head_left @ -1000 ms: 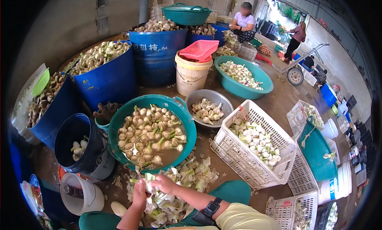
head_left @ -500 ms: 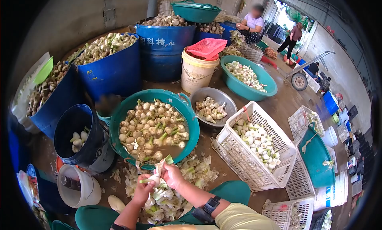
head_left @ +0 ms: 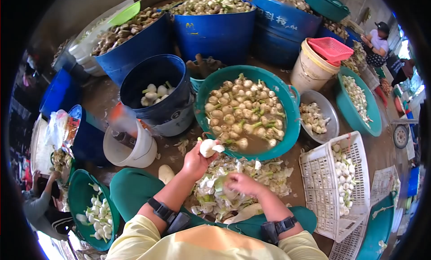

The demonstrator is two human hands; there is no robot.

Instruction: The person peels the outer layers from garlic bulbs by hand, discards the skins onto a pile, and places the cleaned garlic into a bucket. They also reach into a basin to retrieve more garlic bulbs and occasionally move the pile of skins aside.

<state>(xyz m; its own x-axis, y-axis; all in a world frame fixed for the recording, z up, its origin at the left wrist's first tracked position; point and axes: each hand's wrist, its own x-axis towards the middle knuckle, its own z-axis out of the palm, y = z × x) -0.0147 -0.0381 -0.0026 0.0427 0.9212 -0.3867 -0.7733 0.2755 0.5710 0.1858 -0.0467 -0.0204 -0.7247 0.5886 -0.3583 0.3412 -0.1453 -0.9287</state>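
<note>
Two bare hands work above a broad heap of pale peelings point(head_left: 274, 172) on the floor. The left hand point(head_left: 197, 160) has its grip closed about a white garlic bulb point(head_left: 208, 148), fingertips pinching it just off the near rim of a green tub point(head_left: 293, 136). The right hand point(head_left: 244, 184) hangs low over the peelings, fingers partly curled; blur there means I cannot tell whether its grip presses on a scrap. Unpeeled bulbs crowd the tub's murky water. To its left stand a dark bucket point(head_left: 168, 120) holding white bulbs and, nearer, a white bucket point(head_left: 146, 154). The person's bent green-clad knee point(head_left: 132, 188) stands between the left hand and a green basin point(head_left: 81, 178) of peeled bulbs. On the other side, a steel bowl point(head_left: 333, 128) sits between the tub and a slatted white crate point(head_left: 316, 183). Large blue drums point(head_left: 215, 37) heaped with garlic wall off the back.
</note>
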